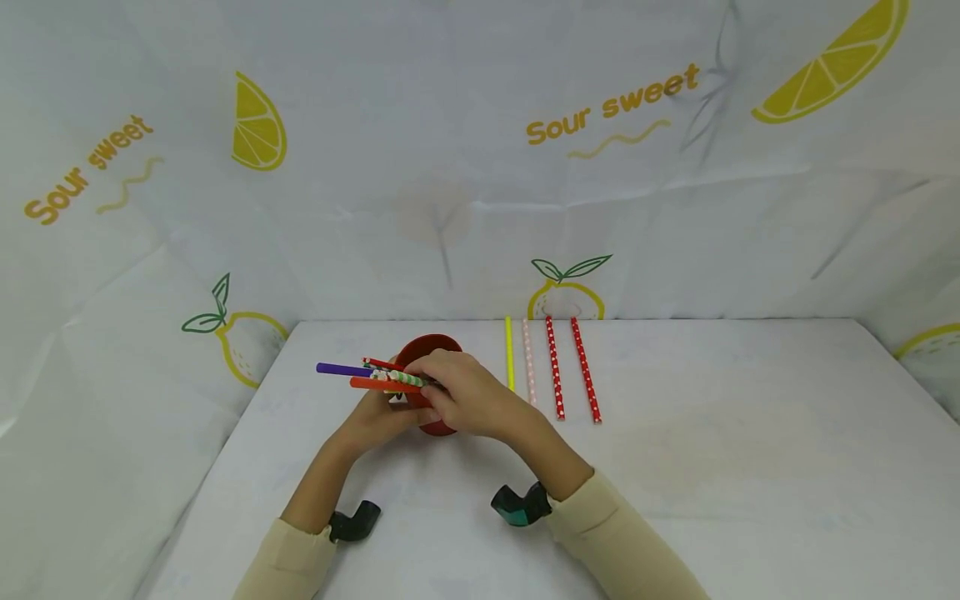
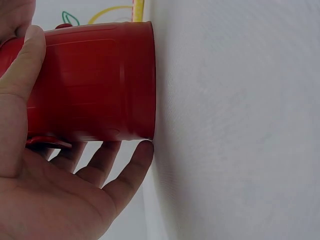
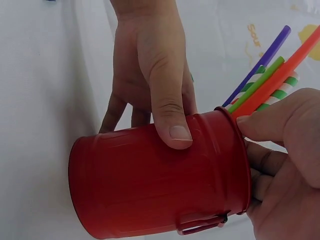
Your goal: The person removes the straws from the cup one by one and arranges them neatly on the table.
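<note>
A red metal pail [image 3: 150, 185] with small side handles stands upright on the table. My left hand [image 1: 375, 421] holds it from the left, thumb across its near wall and fingers round the far side. Several straws stick out of its mouth and lean left, among them a purple straw [image 1: 341, 369], an orange straw [image 1: 382, 384] and a green-and-white striped straw [image 1: 406, 378]. At the rim, my right hand [image 1: 468, 392] grips the straws between thumb and fingers. In the right wrist view its thumb lies against the orange straw, and its other fingertips are partly hidden behind the rim.
To the right of the pail, a yellow straw [image 1: 510, 354], a pale pink dotted straw [image 1: 528, 360] and two red dotted straws [image 1: 586, 371] lie side by side. The white table [image 1: 712, 467] meets a lemon-printed cloth backdrop [image 1: 480, 108] at its far edge.
</note>
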The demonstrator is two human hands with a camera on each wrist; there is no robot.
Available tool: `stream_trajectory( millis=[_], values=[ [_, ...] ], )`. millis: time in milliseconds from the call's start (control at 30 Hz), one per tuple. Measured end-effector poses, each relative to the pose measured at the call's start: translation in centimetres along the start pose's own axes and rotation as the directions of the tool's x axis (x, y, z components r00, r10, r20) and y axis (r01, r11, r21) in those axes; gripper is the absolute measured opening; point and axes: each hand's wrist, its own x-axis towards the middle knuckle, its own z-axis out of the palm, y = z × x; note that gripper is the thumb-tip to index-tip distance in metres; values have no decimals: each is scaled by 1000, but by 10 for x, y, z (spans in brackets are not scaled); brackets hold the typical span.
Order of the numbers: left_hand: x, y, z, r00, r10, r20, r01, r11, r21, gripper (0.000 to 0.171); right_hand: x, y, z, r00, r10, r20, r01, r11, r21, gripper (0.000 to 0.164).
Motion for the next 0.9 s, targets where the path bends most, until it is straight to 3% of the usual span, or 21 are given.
stream_trajectory(
  millis=[267, 533, 633, 767, 900],
  values=[
    [-1, 2, 0, 1000, -7, -8, 6, 1000, -20, 62, -2, -1, -2, 1000, 4, -21, -5, 1000, -30, 16],
    [-2, 1, 1, 997, -80, -25, 80, 997, 7, 70, -2, -12, -5, 993, 77, -86, -90, 984, -156, 19],
    [0, -1, 1, 997, -72, -25, 72, 997, -4, 73, -3, -14, -8, 985, 103, -142, -117, 988, -96, 20],
    [2, -2, 1, 998, -54, -21, 53, 998, -38, 77, -3, -12, -13, 975, 79, -206, -76, 997, 25, 14],
    [2, -2, 1, 998, -50, -24, 49, 998, -46, 78, -4, -9, -18, 978, 54, -202, -37, 995, 88, 12]
  ],
)
